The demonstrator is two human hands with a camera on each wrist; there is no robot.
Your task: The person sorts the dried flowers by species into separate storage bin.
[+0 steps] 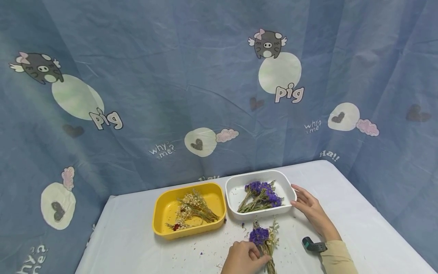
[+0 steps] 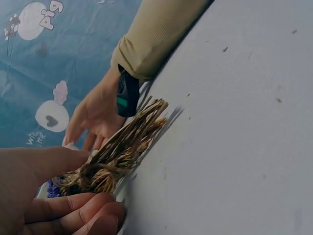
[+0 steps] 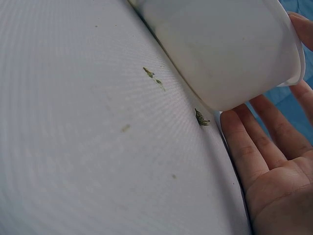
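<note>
My left hand [image 1: 243, 258] holds a tied bunch of dried purple flowers [image 1: 259, 236] by its stems, between thumb and curled fingers. In the left wrist view, twine wraps the brown stems [image 2: 129, 142]; the blossoms are mostly hidden behind the hand. My right hand [image 1: 313, 209] is at the right end of a white tray [image 1: 244, 217], thumb by the near rim and fingers along the end wall. The right wrist view shows its fingertips touching the wall of the tray. More purple dried flowers [image 1: 261, 194] lie inside that tray.
A yellow tray [image 1: 164, 232] with pale dried flowers [image 1: 196, 207] and a small dark-red bloom stands left of the white one. Plant crumbs are scattered over the white tablecloth [image 1: 137, 236]. A blue printed curtain [image 1: 154, 95] hangs behind. The right wrist wears a dark band [image 1: 314, 245].
</note>
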